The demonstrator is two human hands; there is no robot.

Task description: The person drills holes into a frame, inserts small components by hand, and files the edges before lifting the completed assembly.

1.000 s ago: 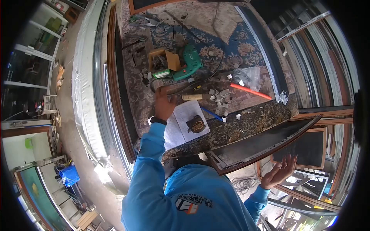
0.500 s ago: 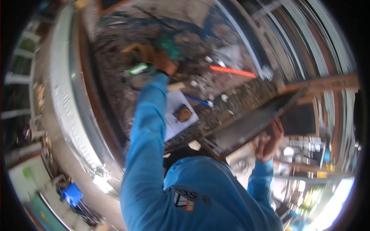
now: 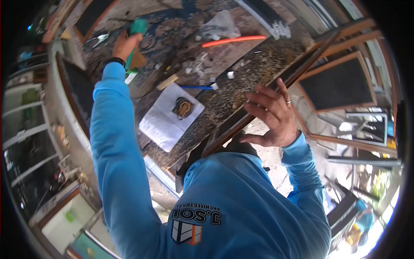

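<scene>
My left hand (image 3: 125,45), with a dark band at its wrist, reaches to the far left of the worktable (image 3: 224,103). Its fingers are closed round a green object (image 3: 139,26) whose kind I cannot tell; a brown piece (image 3: 137,60) shows just below that hand. My right hand (image 3: 274,113), wearing a ring, is open with fingers spread. Its fingertips overlap the edge of a long brown frame (image 3: 230,130), which slants along the near side of the table. Between my arms lies an open notebook (image 3: 157,122) with a dark and tan object (image 3: 183,108) on it.
An orange-red strip (image 3: 233,41) and a clear plastic bag (image 3: 221,26) lie farther back. Near the notebook are a blue pen (image 3: 196,87), a wooden piece (image 3: 167,82) and small white bits. Another framed dark panel (image 3: 337,82) stands at the right.
My left hand has moved left and away with the green object. My right hand has come nearer and spread its fingers; the frame now stands more on edge, and the view has shifted.
</scene>
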